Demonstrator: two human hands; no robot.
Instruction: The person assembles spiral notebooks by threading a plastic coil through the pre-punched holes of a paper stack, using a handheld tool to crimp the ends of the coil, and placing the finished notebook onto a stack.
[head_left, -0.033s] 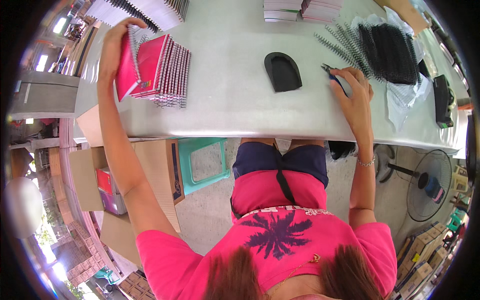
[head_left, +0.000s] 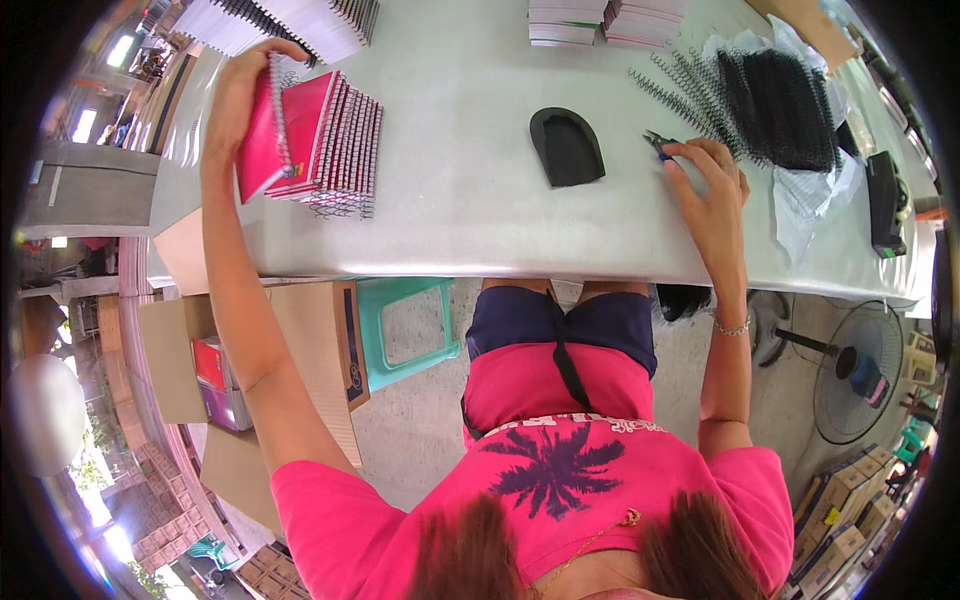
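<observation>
My left hand (head_left: 237, 95) is closed on the far end of a red spiral notebook (head_left: 262, 145), which tilts against the left side of a stack of similar red notebooks (head_left: 345, 135). Their coils show along the stack's right side, with some wire ends poking out at the near edge. Over at the right, my right hand (head_left: 712, 185) is closed round small cutting pliers (head_left: 658, 143) with dark blue handles, mostly hidden by my fingers. The jaws point up and left, close to the table surface. Left of them lies a black arch-shaped pad (head_left: 567, 146).
Loose black spiral coils (head_left: 785, 110) lie on crumpled plastic at the far right, near a black tape dispenser (head_left: 885, 205). Paper stacks (head_left: 560, 22) and coil-bound books (head_left: 325, 30) stand at the back. Below the table are a cardboard box (head_left: 305, 330), green stool (head_left: 370, 330) and fan (head_left: 858, 370).
My left hand and its notebook have shifted slightly right, closer to the stack. My right fingers have closed further over the pliers, and less of the blue handle shows.
</observation>
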